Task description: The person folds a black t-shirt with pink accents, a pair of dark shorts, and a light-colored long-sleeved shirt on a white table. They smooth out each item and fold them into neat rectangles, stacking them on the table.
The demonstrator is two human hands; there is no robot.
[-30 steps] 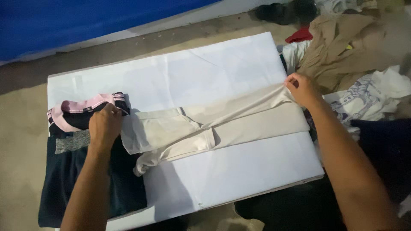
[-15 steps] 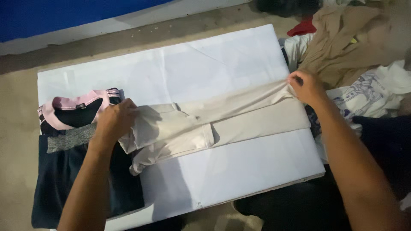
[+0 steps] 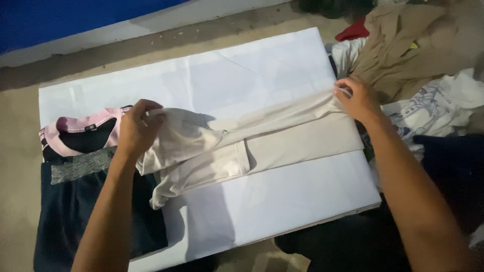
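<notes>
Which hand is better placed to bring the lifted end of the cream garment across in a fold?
Probably the left hand: it grips the raised, bunched end of the cream garment. The right hand pinches the far end at the white board's edge, as an anchor.

A home-like floor spot: a white board (image 3: 282, 201) on bare floor (image 3: 20, 121), heaped clothes (image 3: 418, 55) beside it.

White board (image 3: 262, 201) lies flat on a tan floor (image 3: 15, 136), filling mid-frame. On the board's left end: a folded dark navy garment (image 3: 70, 216) with a grey panel (image 3: 80, 165), and a pink collar (image 3: 75, 132) at its top. Beyond the board's far edge: a blue wall (image 3: 65, 20). Off the board's right edge: a heap of clothes, tan shirt (image 3: 403, 55), red cloth (image 3: 355, 31), white printed fabric (image 3: 433, 108). Dark cloth (image 3: 353, 242) under the board's near right corner.
</notes>
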